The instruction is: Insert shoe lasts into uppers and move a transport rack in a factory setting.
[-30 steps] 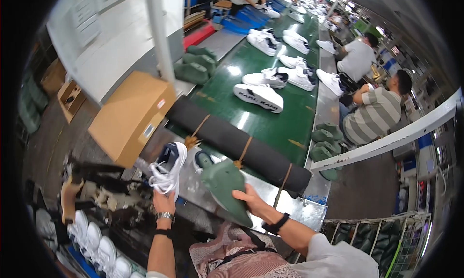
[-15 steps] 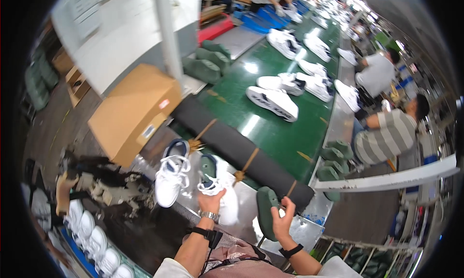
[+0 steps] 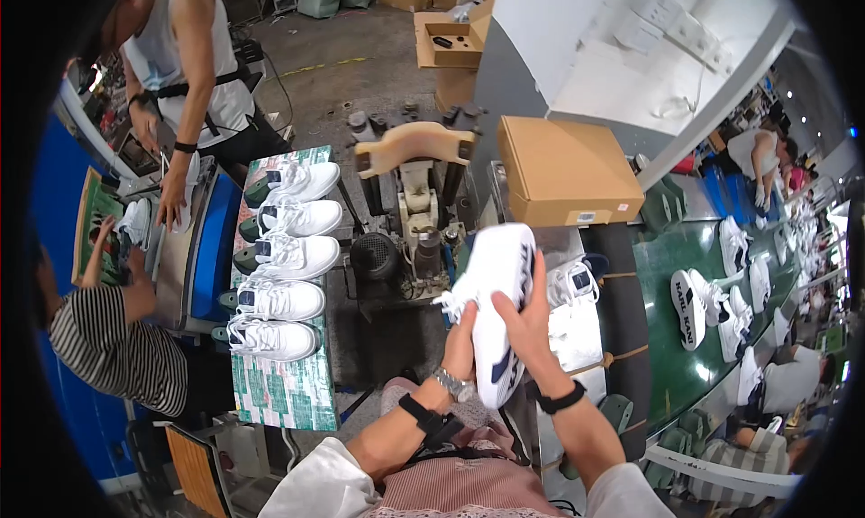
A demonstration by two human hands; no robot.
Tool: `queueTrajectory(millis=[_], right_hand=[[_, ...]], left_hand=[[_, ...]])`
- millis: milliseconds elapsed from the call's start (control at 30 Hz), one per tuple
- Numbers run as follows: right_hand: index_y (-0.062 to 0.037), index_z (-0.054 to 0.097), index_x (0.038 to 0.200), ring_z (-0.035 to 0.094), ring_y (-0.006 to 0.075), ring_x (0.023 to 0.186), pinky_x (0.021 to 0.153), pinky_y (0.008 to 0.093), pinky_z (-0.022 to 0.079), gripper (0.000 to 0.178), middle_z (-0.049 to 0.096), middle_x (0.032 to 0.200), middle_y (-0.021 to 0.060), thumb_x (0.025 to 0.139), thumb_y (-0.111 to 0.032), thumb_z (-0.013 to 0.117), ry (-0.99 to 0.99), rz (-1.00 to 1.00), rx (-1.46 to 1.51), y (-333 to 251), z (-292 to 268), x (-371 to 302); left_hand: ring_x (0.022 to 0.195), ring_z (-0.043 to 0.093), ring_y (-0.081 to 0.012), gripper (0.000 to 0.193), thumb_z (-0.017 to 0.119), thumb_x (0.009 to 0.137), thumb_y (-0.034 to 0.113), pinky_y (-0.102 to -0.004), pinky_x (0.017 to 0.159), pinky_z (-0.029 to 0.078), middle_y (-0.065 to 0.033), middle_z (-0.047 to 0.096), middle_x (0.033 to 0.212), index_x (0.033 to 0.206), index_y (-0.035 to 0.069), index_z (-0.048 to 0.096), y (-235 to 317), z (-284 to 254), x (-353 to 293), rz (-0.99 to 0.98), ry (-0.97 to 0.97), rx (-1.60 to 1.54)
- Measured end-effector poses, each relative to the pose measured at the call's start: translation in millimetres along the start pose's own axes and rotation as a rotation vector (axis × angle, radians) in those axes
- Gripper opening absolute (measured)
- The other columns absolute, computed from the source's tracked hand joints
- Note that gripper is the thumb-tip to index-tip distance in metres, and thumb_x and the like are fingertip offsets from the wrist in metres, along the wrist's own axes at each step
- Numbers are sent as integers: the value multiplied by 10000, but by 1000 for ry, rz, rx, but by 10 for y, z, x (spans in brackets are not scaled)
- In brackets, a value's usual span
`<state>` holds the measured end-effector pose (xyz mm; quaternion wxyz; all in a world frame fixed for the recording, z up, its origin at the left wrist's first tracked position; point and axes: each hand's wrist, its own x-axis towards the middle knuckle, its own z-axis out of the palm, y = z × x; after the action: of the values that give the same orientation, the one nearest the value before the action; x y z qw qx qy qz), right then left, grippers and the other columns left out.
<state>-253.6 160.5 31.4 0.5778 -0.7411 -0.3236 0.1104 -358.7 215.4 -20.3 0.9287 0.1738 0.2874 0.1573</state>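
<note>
A white sneaker [image 3: 501, 266] with dark lettering on its sole is raised in front of me between both hands. My left hand [image 3: 459, 345] grips it on the laced side, fingers closed. My right hand [image 3: 530, 329] is wrapped round the sole side, thumb across the white surface. The sneaker's opening is turned away, so its inside is hidden. Beyond my right hand, another white sneaker [image 3: 568, 284] with loose laces rests on the metal bench [image 3: 577, 333]. A green shoe last [image 3: 616, 410] lies nearer, beside my right forearm.
Several white sneakers [image 3: 286, 257] line a patterned board [image 3: 281, 392] at left. A machine with a curved tan pad [image 3: 416, 149] stands ahead. A cardboard box [image 3: 568, 168] sits by the dark roller [image 3: 626, 315] and green conveyor [image 3: 667, 270]. Co-workers [image 3: 185, 59] stand at far left.
My view has swung left toward the machine and the board of sneakers. The sneaker in my left hand has risen off the bench. My right hand has left the green last and now grips the sneaker.
</note>
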Motion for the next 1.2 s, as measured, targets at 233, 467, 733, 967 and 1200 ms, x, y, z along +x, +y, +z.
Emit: queueTrajectory(millis=[233,467,733,967,1200], right_hand=[[87,114,1523,617,499,1059,942,497,486,1035,589,1204,368,811,-369,710,-181,-124,-508,-392,590,631],[109,205,1503,667,455,824,735,471,565,1152,607,1007,356,719,-585,685,-365,-24,-892,-681,950,1014],[39,155,1539,656,470,725,645,474,567,1087,550,992,379,731,-380,749,-282,-62,-669,-741,611,514],[-12,150,1559,653,465,755,659,492,570,1098,548,1005,337,732,-418,749,-290,-96,-702,-842,844,471],[13,178,1548,646,453,784,653,493,562,1114,553,1044,305,755,-508,761,-96,-247,-738,-709,758,270]], left_hand=[[1261,555,-306,788,306,1013,634,-422,1083,433,-186,534,1413,1483,5,378,503,-202,494,49,-255,-256],[970,656,-246,547,437,1004,545,-425,878,550,-77,651,1106,1266,79,552,527,-293,581,23,-347,-371],[1282,540,-290,711,399,987,625,-451,1070,445,-76,527,1431,1472,105,405,475,-590,-50,-159,-274,16],[1238,558,-300,807,419,940,714,-453,1060,453,-101,535,1421,1457,94,432,694,-611,563,109,-366,-178],[1226,561,-291,787,414,959,686,-438,1060,452,-104,554,1398,1457,77,433,415,-383,593,188,-312,-316]])
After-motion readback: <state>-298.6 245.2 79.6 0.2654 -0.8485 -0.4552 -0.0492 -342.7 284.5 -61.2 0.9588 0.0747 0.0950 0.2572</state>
